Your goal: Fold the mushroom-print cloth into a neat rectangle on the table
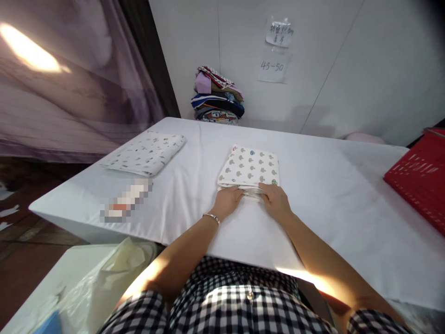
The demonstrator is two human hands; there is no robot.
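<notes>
Mushroom-print cloth [248,166], folded into a neat stack of layers, lies near the middle of the white tablecloth [333,208], flat, with its layered edge turned toward us. Its pattern is mostly grey mushrooms on white, with a few red, blue and green ones near the borders. We have our left hand [227,202] at the left part of that near edge and our right hand [276,200] at the right part, both touching the layers, the fingers partly bent. Some fingertips are hidden against the folds, so we cannot tell how far either hand is closed or whether it pinches any layer. On our left wrist we wear a thin bracelet [212,217], and our black-and-white checked garment [243,308] shows below the table edge. To our left lies a second folded cloth, the leaf-print cloth [149,153], well apart from the first; nearer us, just beside it, is an object [127,202] too pixelated to identify. At the far side, by the wall, we see a pile of folded fabrics [218,97], and right of it two paper signs, the lower sign [273,66] reading "45-50". A red slotted basket [420,176] stands at the right.
</notes>
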